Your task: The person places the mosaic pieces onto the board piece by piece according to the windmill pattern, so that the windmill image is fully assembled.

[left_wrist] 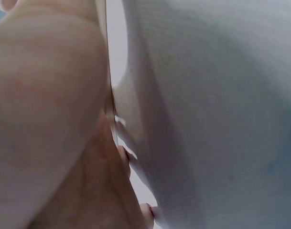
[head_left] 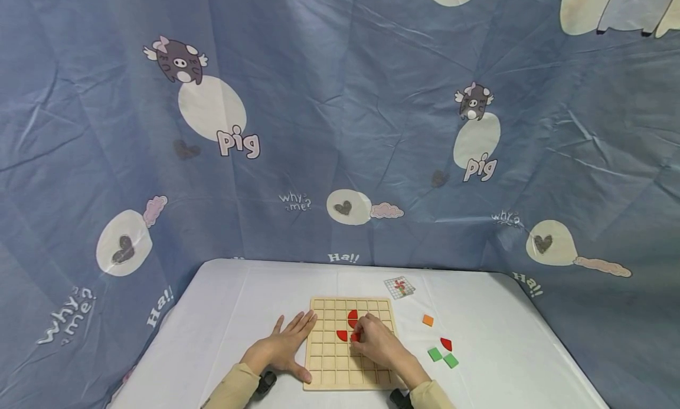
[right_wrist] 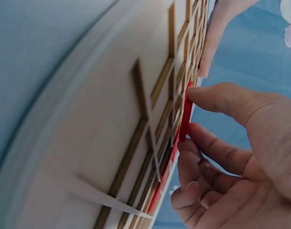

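Observation:
A wooden grid board [head_left: 329, 365] lies on the white table. My left hand [head_left: 281, 349] is spread flat along its left edge, fingertips and thumb touching the frame. Over the middle of the grid, my right hand [head_left: 378, 341] pinches a red piece [right_wrist: 186, 113] between thumb and fingers, close to the board's surface. Its full outline is partly covered by the fingers. Two red quarter-circle pieces [head_left: 353, 318] sit one below the other in the grid, just beyond that hand. To its left sits another red quarter-circle piece [head_left: 342, 336]. The left wrist view mostly shows skin and white cloth.
Right of the board lie an orange square [head_left: 427, 320], a loose red quarter-circle [head_left: 446, 343] and two green squares, one nearer the board [head_left: 435, 354] and one farther right [head_left: 451, 360]. A pattern card [head_left: 398, 287] lies past the board's far right corner. A blue printed curtain [head_left: 340, 131] surrounds the table.

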Demonstrator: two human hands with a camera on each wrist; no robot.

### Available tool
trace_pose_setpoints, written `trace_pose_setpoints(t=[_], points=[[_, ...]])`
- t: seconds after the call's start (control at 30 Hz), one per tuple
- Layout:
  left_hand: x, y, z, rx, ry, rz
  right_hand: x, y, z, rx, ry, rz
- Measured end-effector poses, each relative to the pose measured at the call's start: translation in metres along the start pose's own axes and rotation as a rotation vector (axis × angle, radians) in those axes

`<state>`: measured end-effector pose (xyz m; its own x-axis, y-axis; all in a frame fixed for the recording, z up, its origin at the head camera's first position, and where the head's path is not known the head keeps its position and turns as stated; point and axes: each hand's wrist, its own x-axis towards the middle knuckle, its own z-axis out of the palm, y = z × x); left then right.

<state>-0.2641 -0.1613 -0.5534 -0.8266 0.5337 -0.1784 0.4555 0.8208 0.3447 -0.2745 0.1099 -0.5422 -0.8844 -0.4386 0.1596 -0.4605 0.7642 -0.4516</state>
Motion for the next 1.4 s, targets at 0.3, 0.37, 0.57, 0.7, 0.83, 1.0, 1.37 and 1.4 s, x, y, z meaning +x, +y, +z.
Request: trace_pose_setpoints(t=[0.3, 0.37, 0.57, 0.7, 0.83, 1.0, 1.37, 1.4], points=[[-0.0012, 0.0044, -0.0014, 0.008, 0.014, -0.011, 0.0016, 0.0024, 0.0034, 0.018, -0.007, 0.007], [-0.0009, 0.0051, -0.0016, 0.011, 0.015, -0.011, 0.0027, 0.0031, 0.0038, 0.027, -0.005, 0.006], [-0.0007, 0.0058, -0.0025, 0.014, 0.017, -0.008, 0.0053, 0.0050, 0.0051, 0.049, 0.018, -0.018], [-0.0007, 0.0055, -0.0025, 0.017, 0.015, 0.000, 0.0063, 0.0062, 0.0059, 0.062, 0.025, -0.029], [-0.0010, 0.0053, -0.0025, 0.014, 0.014, 0.003, 0.0068, 0.0064, 0.0052, 0.072, 0.024, -0.033], [-0.0012, 0.0058, -0.0027, 0.015, 0.015, 0.000, 0.0070, 0.0064, 0.0038, 0.064, 0.033, -0.048], [-0.0012, 0.0058, -0.0032, 0.017, 0.015, 0.003, 0.0062, 0.0065, 0.0055, 0.065, 0.027, -0.057], [-0.0012, 0.0057, -0.0032, 0.016, 0.014, 0.003, 0.0061, 0.0064, 0.0057, 0.064, 0.025, -0.059]])
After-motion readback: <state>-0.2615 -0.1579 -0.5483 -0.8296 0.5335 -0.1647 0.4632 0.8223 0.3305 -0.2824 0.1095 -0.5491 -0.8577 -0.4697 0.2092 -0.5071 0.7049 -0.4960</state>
